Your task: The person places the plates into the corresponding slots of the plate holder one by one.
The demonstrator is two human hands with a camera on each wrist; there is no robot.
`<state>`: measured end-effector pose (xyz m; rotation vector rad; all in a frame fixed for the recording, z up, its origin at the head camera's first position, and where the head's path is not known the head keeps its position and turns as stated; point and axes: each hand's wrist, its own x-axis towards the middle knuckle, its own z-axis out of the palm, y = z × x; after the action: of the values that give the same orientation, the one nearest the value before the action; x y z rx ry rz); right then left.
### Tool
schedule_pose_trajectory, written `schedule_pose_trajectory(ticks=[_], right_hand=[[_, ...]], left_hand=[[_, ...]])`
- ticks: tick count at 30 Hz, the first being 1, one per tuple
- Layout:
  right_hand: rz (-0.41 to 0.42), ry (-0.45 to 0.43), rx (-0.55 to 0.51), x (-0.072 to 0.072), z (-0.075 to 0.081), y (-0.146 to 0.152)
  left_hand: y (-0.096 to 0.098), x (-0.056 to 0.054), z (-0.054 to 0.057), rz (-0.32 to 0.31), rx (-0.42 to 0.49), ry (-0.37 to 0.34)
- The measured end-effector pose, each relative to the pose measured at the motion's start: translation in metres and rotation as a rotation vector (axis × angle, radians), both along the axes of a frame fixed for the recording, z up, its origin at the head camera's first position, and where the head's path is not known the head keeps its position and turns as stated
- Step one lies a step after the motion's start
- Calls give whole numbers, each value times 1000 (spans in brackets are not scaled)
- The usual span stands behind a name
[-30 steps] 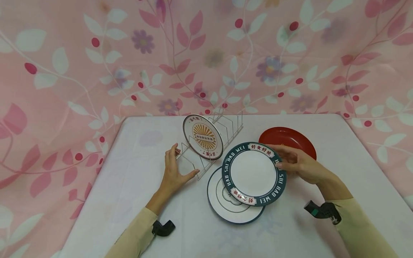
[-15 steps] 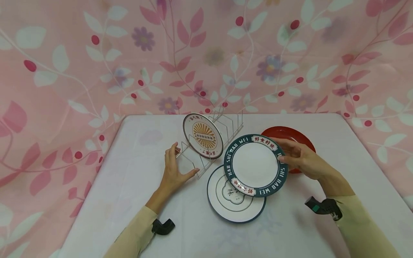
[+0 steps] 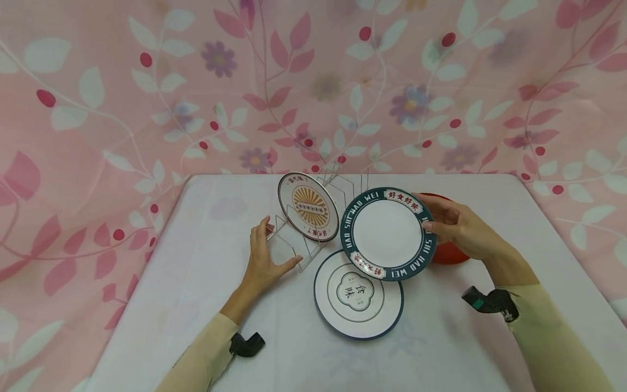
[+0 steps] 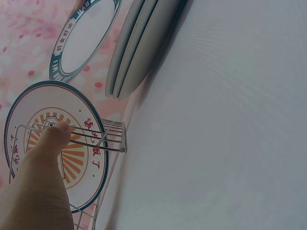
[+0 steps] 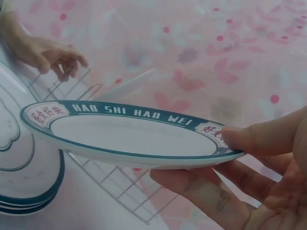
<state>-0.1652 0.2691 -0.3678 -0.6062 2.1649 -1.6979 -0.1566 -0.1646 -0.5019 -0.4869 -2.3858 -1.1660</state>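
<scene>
My right hand (image 3: 458, 226) pinches a round white plate with a dark green lettered rim (image 3: 387, 239), thumb on top and fingers underneath. It is held in the air, over the far part of a stack of white plates (image 3: 360, 321). My left hand (image 3: 264, 258) holds the near end of a wire plate rack (image 4: 114, 139), with the thumb lying on its wires. Standing tilted in that rack is a plate with an orange sunburst centre (image 3: 309, 209). In the right wrist view the held plate (image 5: 134, 136) appears nearly level, its underside over the fingers.
A red dish (image 3: 448, 255) lies behind my right hand and is partly hidden by it and the held plate. All this stands on a table with a white cloth (image 3: 220, 228). A pink floral cloth (image 3: 323, 87) hangs behind the table's far edge.
My right hand has carried the green-rimmed plate up and away toward the back, uncovering more of the stack and covering more of the red dish. The left hand stays at the rack.
</scene>
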Motion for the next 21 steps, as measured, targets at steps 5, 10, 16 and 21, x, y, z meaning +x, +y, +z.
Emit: schedule_pose_trajectory(ticks=[5, 10, 16, 21], right_hand=[[-11, 11, 1, -6, 6, -1], [-50, 19, 15, -11, 13, -2], [-84, 21, -4, -20, 23, -4], [-146, 25, 10, -28, 32, -8]], left_hand=[[0, 0, 1, -1, 0, -8], [0, 0, 1, -3, 1, -2], [0, 0, 2, 0, 3, -6], [1, -1, 1, 1, 5, -14]])
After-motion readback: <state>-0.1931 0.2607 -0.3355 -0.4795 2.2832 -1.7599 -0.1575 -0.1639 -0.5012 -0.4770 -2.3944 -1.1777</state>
